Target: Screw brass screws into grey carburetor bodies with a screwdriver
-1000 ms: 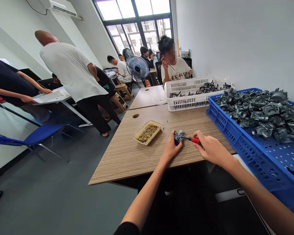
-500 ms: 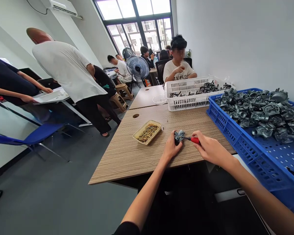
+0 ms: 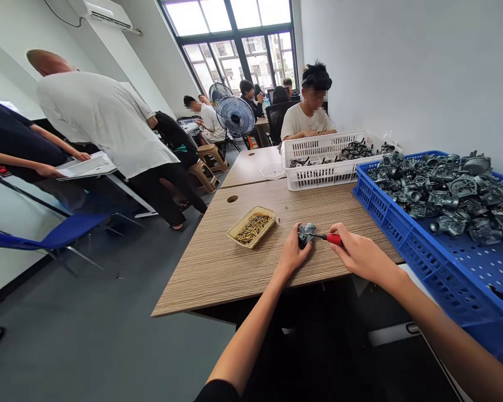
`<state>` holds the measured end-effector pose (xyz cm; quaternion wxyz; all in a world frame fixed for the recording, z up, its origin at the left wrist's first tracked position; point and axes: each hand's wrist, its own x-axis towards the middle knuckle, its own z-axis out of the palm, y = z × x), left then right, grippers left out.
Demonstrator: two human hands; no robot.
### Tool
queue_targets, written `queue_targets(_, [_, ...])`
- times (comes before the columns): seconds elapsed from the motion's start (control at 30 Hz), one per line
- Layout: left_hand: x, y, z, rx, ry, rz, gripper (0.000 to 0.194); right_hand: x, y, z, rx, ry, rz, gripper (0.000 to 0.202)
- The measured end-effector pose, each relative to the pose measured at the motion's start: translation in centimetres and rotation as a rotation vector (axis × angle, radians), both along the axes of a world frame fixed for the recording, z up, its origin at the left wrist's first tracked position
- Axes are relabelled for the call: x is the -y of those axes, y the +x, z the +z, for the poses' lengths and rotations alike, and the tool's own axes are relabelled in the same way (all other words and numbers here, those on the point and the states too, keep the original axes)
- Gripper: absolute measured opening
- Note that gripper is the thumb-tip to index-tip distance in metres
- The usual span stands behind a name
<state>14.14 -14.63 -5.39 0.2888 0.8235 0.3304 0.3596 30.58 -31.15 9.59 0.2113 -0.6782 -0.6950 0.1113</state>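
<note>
My left hand (image 3: pixel 294 250) is closed around a small grey metal carburetor (image 3: pixel 306 231) just above the wood-grain table (image 3: pixel 201 268). In my right hand (image 3: pixel 352 248) is a screwdriver (image 3: pixel 333 239) with a red handle. Its dark shaft points left, and the tip meets the carburetor; the exact contact spot is too small to make out. Left of my hands stands a cream tray (image 3: pixel 231 235) holding many small brass-coloured parts. A couple of tiny loose pieces lie on the table beyond the carburetor.
A blue crate (image 3: pixel 406 231) heaped with carburetors stands at the right. Behind it a white basket (image 3: pixel 314 180) holds dark metal parts, with a seated person (image 3: pixel 305 118) beyond. Other people, a blue chair (image 3: pixel 73 229) and a fan (image 3: pixel 235 116) are to the left and back.
My hands, the carburetor and the screwdriver have barely moved. The person across the table has lowered a raised hand and bent the head down. The standing person at left has shifted left.
</note>
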Motion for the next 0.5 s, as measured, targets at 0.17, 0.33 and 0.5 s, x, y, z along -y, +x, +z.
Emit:
queue_targets(0.17, [-0.13,-0.04,-0.18,0.001,0.002,-0.015,0.065,-0.01,0.02,-0.21,-0.030,0.052,0.049,0.026])
queue_targets(0.33, [-0.10,-0.08,-0.12,0.006,-0.001,-0.027,0.065,-0.23,-0.07,-0.23,0.010,0.017,0.022,0.012])
queue_targets(0.5, [-0.02,-0.09,-0.10,0.006,-0.001,-0.021,0.065,-0.16,-0.02,-0.21,-0.001,0.010,0.025,0.014])
